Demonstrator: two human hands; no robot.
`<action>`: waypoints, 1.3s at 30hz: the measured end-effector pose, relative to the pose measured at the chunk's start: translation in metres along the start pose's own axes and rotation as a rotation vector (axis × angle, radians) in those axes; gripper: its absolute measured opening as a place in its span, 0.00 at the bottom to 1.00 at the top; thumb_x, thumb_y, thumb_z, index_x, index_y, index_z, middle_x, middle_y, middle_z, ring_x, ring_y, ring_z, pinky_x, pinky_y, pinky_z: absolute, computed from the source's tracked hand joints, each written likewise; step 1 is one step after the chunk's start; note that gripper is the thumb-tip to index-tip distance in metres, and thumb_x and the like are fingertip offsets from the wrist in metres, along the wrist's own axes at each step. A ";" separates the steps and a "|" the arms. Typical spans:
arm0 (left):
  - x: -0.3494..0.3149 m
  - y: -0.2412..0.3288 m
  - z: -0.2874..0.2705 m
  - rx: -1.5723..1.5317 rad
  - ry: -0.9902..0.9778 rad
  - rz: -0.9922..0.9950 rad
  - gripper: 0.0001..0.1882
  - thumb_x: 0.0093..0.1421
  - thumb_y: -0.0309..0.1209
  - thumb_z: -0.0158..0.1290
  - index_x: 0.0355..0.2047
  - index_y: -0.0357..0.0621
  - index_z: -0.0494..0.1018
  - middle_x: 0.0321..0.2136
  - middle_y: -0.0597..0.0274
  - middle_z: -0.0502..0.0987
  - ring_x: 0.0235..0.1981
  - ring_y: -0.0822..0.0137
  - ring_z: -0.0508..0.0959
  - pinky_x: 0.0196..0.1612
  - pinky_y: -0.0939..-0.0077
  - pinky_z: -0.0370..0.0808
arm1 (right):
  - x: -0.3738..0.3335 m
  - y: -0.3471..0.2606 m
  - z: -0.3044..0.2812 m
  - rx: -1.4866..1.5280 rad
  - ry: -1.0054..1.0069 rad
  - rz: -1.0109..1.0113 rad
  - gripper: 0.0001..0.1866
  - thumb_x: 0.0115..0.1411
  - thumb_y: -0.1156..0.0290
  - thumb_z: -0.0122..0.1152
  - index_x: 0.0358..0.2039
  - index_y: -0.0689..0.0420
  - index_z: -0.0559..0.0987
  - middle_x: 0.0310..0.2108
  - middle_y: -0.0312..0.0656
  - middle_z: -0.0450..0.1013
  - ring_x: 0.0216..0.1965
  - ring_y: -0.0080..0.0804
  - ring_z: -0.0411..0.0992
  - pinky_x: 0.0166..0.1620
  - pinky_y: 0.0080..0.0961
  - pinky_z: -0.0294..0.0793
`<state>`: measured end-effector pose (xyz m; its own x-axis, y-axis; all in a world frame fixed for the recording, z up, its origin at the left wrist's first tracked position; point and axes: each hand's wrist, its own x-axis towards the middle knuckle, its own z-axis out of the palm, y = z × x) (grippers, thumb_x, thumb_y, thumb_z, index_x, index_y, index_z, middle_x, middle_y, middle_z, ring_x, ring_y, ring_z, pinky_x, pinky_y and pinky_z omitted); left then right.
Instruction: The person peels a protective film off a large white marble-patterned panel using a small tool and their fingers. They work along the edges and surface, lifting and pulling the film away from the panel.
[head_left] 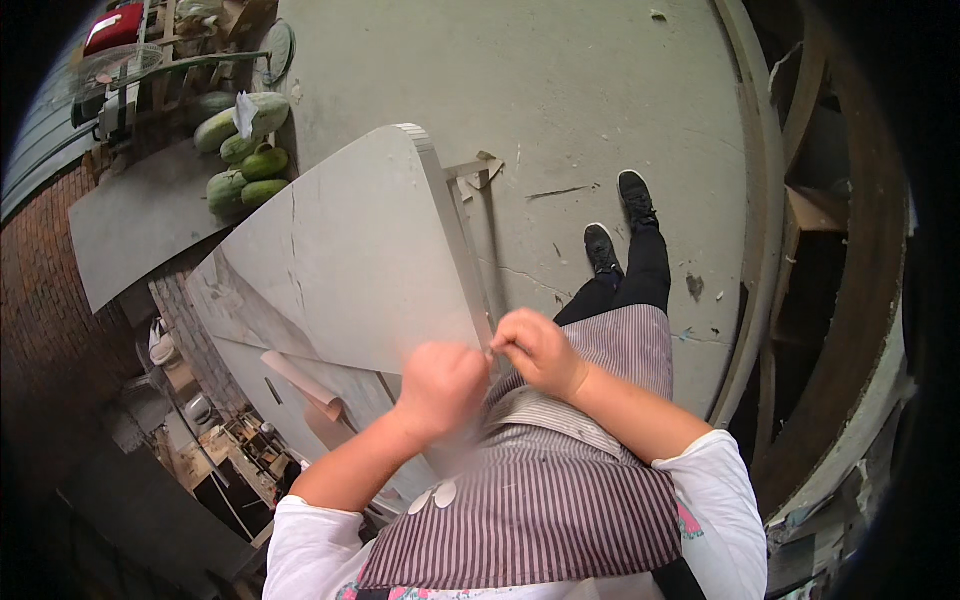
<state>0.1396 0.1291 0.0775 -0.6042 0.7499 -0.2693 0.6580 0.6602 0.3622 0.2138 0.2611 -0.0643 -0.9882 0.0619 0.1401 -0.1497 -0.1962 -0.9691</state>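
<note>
My left hand (444, 388) is closed in a fist, slightly blurred, at the near edge of a large pale panel (360, 240). Beside it my right hand (540, 352) is closed in a pinch, its fingertips meeting the left hand's. Whatever lies between the fingers, if anything, is too small to make out. The panel has a rounded far corner, a pale edge and a long dark crack-like line across its top. A striped apron (560, 500) covers my front, just behind both hands.
Left of the hands lies a rolled pinkish sheet (300, 384). Several green gourds (240, 185) sit beyond the panel at the far left. A wooden brace (475, 167) juts from under the panel. Dark shelving with a curved edge (765, 200) stands on the right, beside the concrete floor (560, 80).
</note>
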 end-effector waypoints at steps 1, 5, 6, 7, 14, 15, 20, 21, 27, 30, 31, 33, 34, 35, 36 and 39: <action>-0.006 0.007 0.002 -0.008 -0.025 0.003 0.11 0.50 0.26 0.58 0.21 0.47 0.65 0.17 0.60 0.66 0.18 0.56 0.70 0.22 0.60 0.64 | -0.008 -0.004 0.000 0.002 -0.012 0.030 0.07 0.54 0.81 0.64 0.33 0.59 0.76 0.33 0.43 0.74 0.37 0.43 0.74 0.41 0.33 0.75; -0.010 0.015 -0.001 -0.006 0.013 0.010 0.09 0.48 0.25 0.56 0.21 0.47 0.65 0.17 0.61 0.66 0.19 0.57 0.70 0.24 0.62 0.65 | -0.004 -0.008 -0.004 0.021 -0.073 -0.034 0.06 0.54 0.80 0.62 0.33 0.59 0.75 0.32 0.45 0.73 0.36 0.45 0.72 0.42 0.35 0.73; -0.006 0.011 -0.003 0.029 0.003 -0.036 0.09 0.48 0.25 0.56 0.21 0.47 0.65 0.17 0.61 0.66 0.19 0.57 0.70 0.24 0.61 0.65 | 0.003 -0.004 -0.004 -0.009 -0.059 -0.021 0.06 0.55 0.80 0.62 0.32 0.59 0.75 0.32 0.45 0.73 0.36 0.46 0.72 0.42 0.35 0.73; -0.001 0.004 -0.005 0.048 0.017 -0.040 0.09 0.48 0.25 0.56 0.21 0.47 0.65 0.17 0.60 0.66 0.19 0.57 0.70 0.24 0.61 0.65 | 0.013 0.001 -0.004 -0.025 -0.025 -0.029 0.05 0.55 0.80 0.62 0.32 0.59 0.75 0.32 0.45 0.73 0.36 0.46 0.72 0.42 0.35 0.73; -0.013 0.014 0.004 0.040 -0.020 0.004 0.10 0.50 0.27 0.57 0.20 0.47 0.65 0.17 0.60 0.66 0.19 0.57 0.70 0.23 0.62 0.64 | -0.008 -0.008 -0.002 -0.041 -0.085 -0.038 0.07 0.53 0.79 0.62 0.34 0.58 0.75 0.34 0.45 0.73 0.38 0.47 0.72 0.44 0.37 0.74; -0.020 0.023 0.005 0.029 -0.040 0.005 0.10 0.49 0.26 0.59 0.21 0.46 0.66 0.17 0.60 0.66 0.19 0.57 0.70 0.23 0.62 0.64 | -0.017 -0.012 -0.004 -0.022 -0.136 -0.014 0.08 0.53 0.79 0.61 0.34 0.58 0.75 0.34 0.46 0.74 0.39 0.48 0.73 0.46 0.38 0.74; -0.021 0.020 0.004 0.057 -0.001 -0.042 0.11 0.49 0.26 0.59 0.21 0.46 0.66 0.18 0.60 0.66 0.19 0.57 0.70 0.23 0.62 0.63 | -0.008 -0.001 -0.005 -0.016 -0.171 -0.022 0.07 0.53 0.81 0.61 0.32 0.57 0.74 0.32 0.44 0.72 0.37 0.46 0.71 0.42 0.36 0.72; -0.017 0.014 0.004 0.085 0.015 -0.062 0.11 0.49 0.27 0.58 0.20 0.47 0.65 0.17 0.61 0.66 0.19 0.58 0.70 0.24 0.62 0.64 | -0.001 0.003 -0.004 -0.050 -0.124 -0.018 0.07 0.53 0.80 0.61 0.32 0.57 0.74 0.32 0.44 0.72 0.36 0.47 0.70 0.41 0.36 0.71; -0.018 0.027 -0.001 0.002 0.003 -0.020 0.10 0.46 0.27 0.58 0.20 0.48 0.65 0.17 0.61 0.65 0.19 0.58 0.70 0.23 0.63 0.63 | -0.007 -0.023 -0.005 -0.005 -0.136 -0.092 0.08 0.51 0.80 0.62 0.32 0.56 0.74 0.32 0.43 0.72 0.36 0.47 0.71 0.41 0.37 0.72; -0.021 0.030 -0.005 -0.047 0.076 0.048 0.12 0.51 0.25 0.60 0.20 0.46 0.66 0.17 0.60 0.64 0.19 0.57 0.68 0.23 0.63 0.62 | -0.004 -0.022 -0.011 -0.027 -0.137 -0.107 0.09 0.50 0.81 0.62 0.32 0.56 0.74 0.32 0.43 0.72 0.35 0.46 0.71 0.40 0.37 0.72; -0.017 0.023 -0.005 0.003 0.068 0.020 0.12 0.50 0.25 0.61 0.21 0.46 0.66 0.16 0.60 0.63 0.18 0.58 0.67 0.22 0.63 0.61 | 0.001 -0.016 -0.012 -0.060 -0.117 -0.086 0.09 0.50 0.82 0.62 0.32 0.56 0.74 0.32 0.43 0.72 0.35 0.45 0.71 0.40 0.37 0.72; -0.011 0.013 -0.004 0.053 0.056 -0.030 0.12 0.50 0.26 0.61 0.20 0.46 0.66 0.16 0.61 0.63 0.18 0.58 0.67 0.22 0.63 0.61 | 0.010 -0.005 -0.010 -0.094 -0.105 0.005 0.09 0.50 0.82 0.61 0.32 0.56 0.74 0.32 0.44 0.72 0.35 0.46 0.71 0.40 0.37 0.72; -0.008 0.009 -0.002 0.082 0.015 -0.090 0.12 0.50 0.26 0.61 0.20 0.46 0.66 0.16 0.61 0.62 0.18 0.58 0.67 0.22 0.63 0.61 | 0.011 -0.004 -0.009 -0.073 -0.076 -0.086 0.09 0.50 0.82 0.61 0.32 0.56 0.74 0.32 0.44 0.72 0.35 0.46 0.71 0.40 0.37 0.72; -0.008 0.010 -0.002 0.075 0.027 -0.073 0.12 0.50 0.26 0.60 0.20 0.46 0.65 0.16 0.61 0.63 0.18 0.58 0.67 0.22 0.63 0.61 | 0.009 -0.004 -0.007 -0.065 -0.068 -0.122 0.09 0.50 0.82 0.61 0.32 0.56 0.74 0.32 0.44 0.72 0.35 0.46 0.71 0.41 0.37 0.72; -0.009 0.013 -0.002 0.039 0.043 0.015 0.12 0.50 0.26 0.60 0.20 0.46 0.65 0.16 0.61 0.63 0.18 0.58 0.67 0.22 0.64 0.61 | 0.007 -0.005 -0.006 -0.060 -0.083 -0.133 0.09 0.50 0.82 0.61 0.32 0.56 0.74 0.32 0.44 0.72 0.35 0.46 0.71 0.41 0.37 0.72; -0.012 0.028 -0.003 -0.066 0.030 0.098 0.12 0.50 0.26 0.60 0.20 0.46 0.65 0.17 0.60 0.64 0.18 0.59 0.68 0.22 0.64 0.61 | -0.005 -0.018 -0.008 -0.038 -0.167 -0.087 0.08 0.52 0.79 0.61 0.33 0.57 0.74 0.32 0.44 0.72 0.35 0.47 0.71 0.41 0.39 0.73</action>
<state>0.1643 0.1389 0.0933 -0.5522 0.8086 -0.2029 0.6843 0.5787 0.4436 0.2218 0.2722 -0.0497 -0.9637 -0.0872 0.2521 -0.2363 -0.1600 -0.9584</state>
